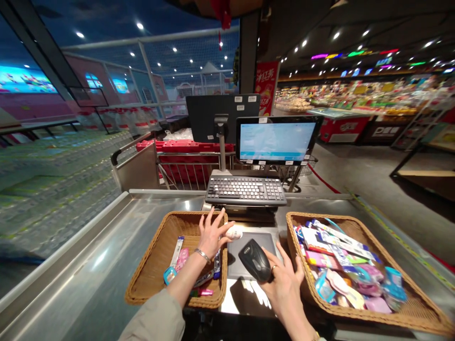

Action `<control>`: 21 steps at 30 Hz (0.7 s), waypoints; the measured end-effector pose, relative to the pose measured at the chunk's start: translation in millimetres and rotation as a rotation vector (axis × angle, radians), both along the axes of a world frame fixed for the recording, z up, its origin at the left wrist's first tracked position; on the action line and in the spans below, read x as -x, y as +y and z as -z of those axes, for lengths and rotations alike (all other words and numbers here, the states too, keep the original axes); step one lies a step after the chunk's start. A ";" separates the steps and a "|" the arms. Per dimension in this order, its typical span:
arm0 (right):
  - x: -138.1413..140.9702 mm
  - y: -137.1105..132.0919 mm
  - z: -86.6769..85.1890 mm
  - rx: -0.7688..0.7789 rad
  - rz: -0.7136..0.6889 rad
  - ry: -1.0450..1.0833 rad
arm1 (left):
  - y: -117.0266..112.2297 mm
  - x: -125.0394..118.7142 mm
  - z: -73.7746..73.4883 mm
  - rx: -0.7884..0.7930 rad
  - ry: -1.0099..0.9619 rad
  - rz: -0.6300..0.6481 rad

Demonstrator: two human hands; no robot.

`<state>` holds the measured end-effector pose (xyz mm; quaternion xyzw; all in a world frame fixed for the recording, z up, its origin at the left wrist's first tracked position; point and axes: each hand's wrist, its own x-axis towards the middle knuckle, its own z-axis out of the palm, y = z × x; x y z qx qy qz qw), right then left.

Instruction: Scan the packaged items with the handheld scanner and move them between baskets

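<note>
Left fingers (226,227) over basket (159,253), near keyboard (245,189)

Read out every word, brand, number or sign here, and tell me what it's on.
"冰红茶": red poster behind the monitors.
Too small or blurred: lit screen, keyboard, white item in the left hand, black scanner, packets in the right basket, distant counter lettering.

grey floor (355,168), dark ceiling (401,23), white spotlights (336,35)
</note>
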<state>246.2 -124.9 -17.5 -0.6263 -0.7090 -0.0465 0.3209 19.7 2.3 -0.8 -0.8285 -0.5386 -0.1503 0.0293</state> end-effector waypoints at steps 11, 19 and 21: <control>-12.9 -0.8 9.1 -0.056 0.040 -0.012 | 2.1 -15.1 2.3 -0.112 -0.050 0.066; -15.4 -3.5 2.1 -0.120 0.137 -0.079 | 4.9 -24.8 1.2 -0.111 -0.060 0.083; -17.4 -3.8 3.4 -0.147 0.164 -0.106 | 5.6 -27.6 0.8 -0.116 -0.062 0.088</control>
